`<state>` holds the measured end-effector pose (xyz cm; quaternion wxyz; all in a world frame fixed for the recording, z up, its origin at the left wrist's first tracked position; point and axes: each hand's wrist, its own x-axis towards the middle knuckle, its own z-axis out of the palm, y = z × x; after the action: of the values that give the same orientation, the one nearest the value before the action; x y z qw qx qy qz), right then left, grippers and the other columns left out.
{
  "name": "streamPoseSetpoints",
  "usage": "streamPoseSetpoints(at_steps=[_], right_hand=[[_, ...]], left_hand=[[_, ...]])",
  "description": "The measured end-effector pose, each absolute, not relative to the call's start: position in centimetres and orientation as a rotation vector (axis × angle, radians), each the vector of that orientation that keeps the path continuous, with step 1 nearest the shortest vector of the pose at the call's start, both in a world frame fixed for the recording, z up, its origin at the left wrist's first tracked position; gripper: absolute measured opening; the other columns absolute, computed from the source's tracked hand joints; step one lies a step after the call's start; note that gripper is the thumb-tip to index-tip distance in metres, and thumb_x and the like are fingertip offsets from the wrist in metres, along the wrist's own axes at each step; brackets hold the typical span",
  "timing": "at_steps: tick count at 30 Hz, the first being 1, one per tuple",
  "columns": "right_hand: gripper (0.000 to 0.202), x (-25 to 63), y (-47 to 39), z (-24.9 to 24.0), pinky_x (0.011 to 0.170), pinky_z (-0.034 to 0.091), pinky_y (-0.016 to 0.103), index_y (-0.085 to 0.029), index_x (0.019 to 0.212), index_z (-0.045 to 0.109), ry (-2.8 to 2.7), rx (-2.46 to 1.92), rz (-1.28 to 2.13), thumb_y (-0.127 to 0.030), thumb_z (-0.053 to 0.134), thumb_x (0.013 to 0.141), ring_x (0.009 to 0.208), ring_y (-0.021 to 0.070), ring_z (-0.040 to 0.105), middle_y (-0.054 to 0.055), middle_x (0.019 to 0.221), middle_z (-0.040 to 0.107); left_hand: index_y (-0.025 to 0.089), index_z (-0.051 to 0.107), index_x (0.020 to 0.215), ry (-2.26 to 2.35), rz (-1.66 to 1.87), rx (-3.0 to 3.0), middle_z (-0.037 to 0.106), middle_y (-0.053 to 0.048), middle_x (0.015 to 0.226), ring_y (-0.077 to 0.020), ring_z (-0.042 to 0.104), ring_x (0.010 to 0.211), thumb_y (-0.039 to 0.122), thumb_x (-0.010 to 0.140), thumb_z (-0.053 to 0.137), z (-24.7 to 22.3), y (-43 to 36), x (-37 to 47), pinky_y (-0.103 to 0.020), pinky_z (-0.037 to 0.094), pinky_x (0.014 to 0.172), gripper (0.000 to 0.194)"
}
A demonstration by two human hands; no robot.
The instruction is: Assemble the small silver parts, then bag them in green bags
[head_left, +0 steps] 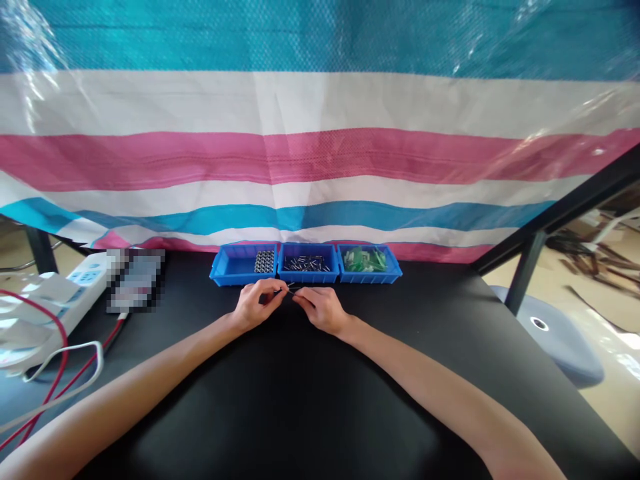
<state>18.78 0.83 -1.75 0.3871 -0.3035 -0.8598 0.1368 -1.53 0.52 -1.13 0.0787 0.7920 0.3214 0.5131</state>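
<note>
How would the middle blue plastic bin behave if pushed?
The middle blue plastic bin likely slides rather than tips: it looks low and broad-based. Its loose, slim metal pins may shift, and probably add weight. The blue bin of green pieces sits right alongside, so a rightward push may shove it.

On my table (pixel 280 413), the left bin (pixel 237 280), middle bin (pixel 307 277) and right bin (pixel 371 278) sit side by side before a hanging sheet (pixel 320 157). A power strip (pixel 87 275) lies left; a stool (pixel 560 343) stands off to my right.
</note>
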Motion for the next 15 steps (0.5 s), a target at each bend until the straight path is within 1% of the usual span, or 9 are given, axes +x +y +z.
streamPoseSetpoints(at_steps=[4, 8, 15], right_hand=[[0.022, 18.80, 0.87, -1.84, 0.061, 0.043, 0.023, -0.018, 0.086, 0.061, -2.183, -0.772, 0.353, -0.027, 0.046, 0.098, 0.064, 0.0136, 0.062, 0.003, 0.073, 0.066], [0.023, 18.79, 0.87, -1.90, 0.062, 0.044, 0.023, -0.019, 0.086, 0.061, -2.178, -0.776, 0.362, -0.028, 0.045, 0.099, 0.065, 0.0138, 0.061, 0.003, 0.074, 0.066], [0.024, 18.78, 0.74, -1.53, 0.059, 0.042, 0.023, -0.018, 0.085, 0.060, -2.167, -0.755, 0.356, -0.027, 0.044, 0.099, 0.062, 0.0133, 0.060, 0.003, 0.072, 0.065]], left_hand=[[0.019, 0.050, 0.098, 0.974, 1.527, 2.371, 0.074, -0.002, 0.084, -0.0043, 0.054, 0.045, 0.016, 0.085, 0.062, -1.20, 0.54, -1.61, -0.018, 0.047, 0.049, 0.018], [0.019, 0.050, 0.098, 0.986, 1.514, 2.369, 0.073, -0.002, 0.085, -0.0045, 0.055, 0.046, 0.015, 0.084, 0.063, -1.15, 0.51, -1.63, -0.018, 0.048, 0.050, 0.020], [0.019, 0.050, 0.097, 0.966, 1.538, 2.354, 0.074, -0.002, 0.085, -0.0038, 0.054, 0.045, 0.014, 0.084, 0.063, -1.08, 0.50, -1.54, -0.017, 0.047, 0.048, 0.020]])
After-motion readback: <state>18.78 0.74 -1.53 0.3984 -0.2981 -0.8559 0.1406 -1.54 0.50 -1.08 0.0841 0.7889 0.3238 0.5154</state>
